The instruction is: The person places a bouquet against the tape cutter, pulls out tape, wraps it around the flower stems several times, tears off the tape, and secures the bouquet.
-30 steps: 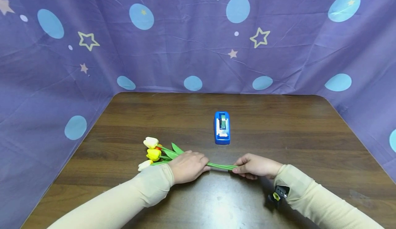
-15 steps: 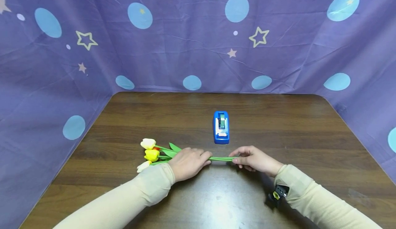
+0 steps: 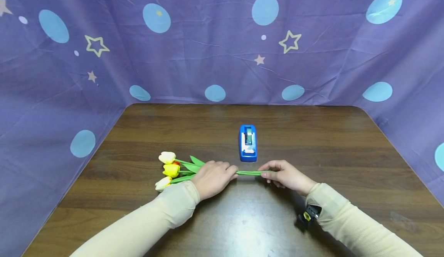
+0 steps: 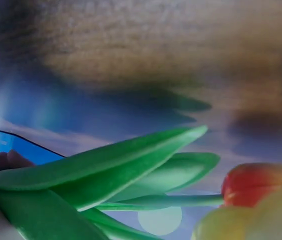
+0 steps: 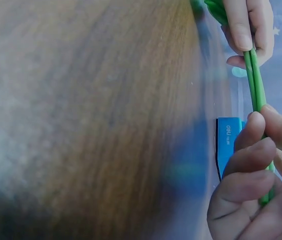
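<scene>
A bunch of artificial tulips (image 3: pixel 171 170), with white, yellow and red heads and green leaves, lies sideways in the head view, heads to the left. My left hand (image 3: pixel 215 178) grips the bunch round its stems just right of the leaves (image 4: pixel 116 165). Toward the right, my right hand (image 3: pixel 286 176) pinches the stem ends. In the right wrist view the green stems (image 5: pixel 253 80) run between both hands, with thumb and fingers of the right hand (image 5: pixel 256 175) curled about their lower ends. The left palm hides part of the stems.
A blue tape dispenser (image 3: pixel 248 143) with a tape roll stands on the brown wooden table (image 3: pixel 312 133), just beyond the hands. A purple curtain (image 3: pixel 215 49) with stars and blue ovals hangs behind. A black device (image 3: pixel 308 214) is strapped to the right wrist.
Both hands, holding the tulips, have moved slightly away from the body, nearer the tape dispenser. The stems lie more level. The dispenser has stayed in place.
</scene>
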Available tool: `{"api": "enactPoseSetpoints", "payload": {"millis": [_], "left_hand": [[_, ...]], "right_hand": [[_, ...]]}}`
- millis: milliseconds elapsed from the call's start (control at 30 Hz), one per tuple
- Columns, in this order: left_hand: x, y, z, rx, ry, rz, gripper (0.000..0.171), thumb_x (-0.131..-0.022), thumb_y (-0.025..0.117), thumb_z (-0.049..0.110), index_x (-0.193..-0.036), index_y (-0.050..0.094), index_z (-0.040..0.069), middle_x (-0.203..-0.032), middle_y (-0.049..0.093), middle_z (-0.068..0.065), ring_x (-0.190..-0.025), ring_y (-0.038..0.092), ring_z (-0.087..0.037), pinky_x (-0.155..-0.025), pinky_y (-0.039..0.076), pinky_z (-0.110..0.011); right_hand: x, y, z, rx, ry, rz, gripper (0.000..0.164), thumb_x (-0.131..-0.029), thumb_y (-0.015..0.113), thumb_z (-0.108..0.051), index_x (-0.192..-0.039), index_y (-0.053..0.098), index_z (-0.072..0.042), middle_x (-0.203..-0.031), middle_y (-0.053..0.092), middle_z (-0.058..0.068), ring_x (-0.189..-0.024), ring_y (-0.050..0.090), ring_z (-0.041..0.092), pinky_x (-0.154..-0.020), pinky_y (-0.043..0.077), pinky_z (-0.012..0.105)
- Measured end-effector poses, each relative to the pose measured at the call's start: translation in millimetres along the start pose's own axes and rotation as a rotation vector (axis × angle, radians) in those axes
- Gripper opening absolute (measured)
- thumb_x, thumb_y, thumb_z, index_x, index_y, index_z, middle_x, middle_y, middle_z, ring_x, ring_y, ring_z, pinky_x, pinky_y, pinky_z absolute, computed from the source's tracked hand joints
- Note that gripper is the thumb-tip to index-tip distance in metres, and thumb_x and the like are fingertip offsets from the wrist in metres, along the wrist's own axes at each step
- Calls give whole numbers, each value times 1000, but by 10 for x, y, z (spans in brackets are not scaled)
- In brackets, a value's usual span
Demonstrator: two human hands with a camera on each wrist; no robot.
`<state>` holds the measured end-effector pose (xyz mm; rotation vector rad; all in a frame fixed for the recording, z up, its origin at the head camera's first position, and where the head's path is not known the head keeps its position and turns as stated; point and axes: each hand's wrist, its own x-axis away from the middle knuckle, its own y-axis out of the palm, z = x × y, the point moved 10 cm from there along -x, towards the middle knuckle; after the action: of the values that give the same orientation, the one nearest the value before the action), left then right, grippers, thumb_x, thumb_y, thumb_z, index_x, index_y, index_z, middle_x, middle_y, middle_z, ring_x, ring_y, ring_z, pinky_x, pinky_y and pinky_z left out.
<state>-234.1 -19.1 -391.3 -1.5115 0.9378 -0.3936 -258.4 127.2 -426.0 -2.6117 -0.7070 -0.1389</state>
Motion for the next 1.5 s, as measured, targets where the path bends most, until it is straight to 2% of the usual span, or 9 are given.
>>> {"api": "enactPoseSetpoints", "payload": {"millis": [567, 900, 1233, 1500], "left_hand": [[-150, 21, -79, -28, -19, 31, 19, -102, 53, 35, -99, 64, 20, -79, 67, 4, -74, 67, -14, -58, 47, -28], [-184, 50, -103, -36, -9, 52, 20, -101, 54, 36, -96, 63, 19, -79, 65, 4, -74, 67, -15, -57, 46, -28], [-241, 87, -165, -29, -43, 73, 20, -101, 54, 33, -92, 63, 19, -77, 67, 4, -72, 67, -15, -57, 48, -30], [-265, 122, -210, 1, -72, 51, 21, -102, 53, 35, -90, 64, 20, -77, 67, 4, -72, 67, -16, -57, 48, -30]], "right_hand": [[-119, -124, 49, -32, -14, 65, 28, -97, 60, -13, -117, 64, 8, -70, 51, 1, -54, 44, 8, -49, 38, 21], [-184, -157, 86, -20, 4, 91, 28, -98, 60, -13, -117, 64, 7, -68, 51, 0, -55, 44, 8, -49, 38, 22], [-236, -235, 94, -9, 36, 164, 30, -97, 62, -15, -117, 65, 6, -68, 53, 0, -57, 47, 10, -51, 40, 24], [-262, -271, 127, -15, 59, 194, 30, -96, 63, -15, -116, 65, 6, -70, 57, 1, -60, 51, 12, -54, 43, 26]]}}
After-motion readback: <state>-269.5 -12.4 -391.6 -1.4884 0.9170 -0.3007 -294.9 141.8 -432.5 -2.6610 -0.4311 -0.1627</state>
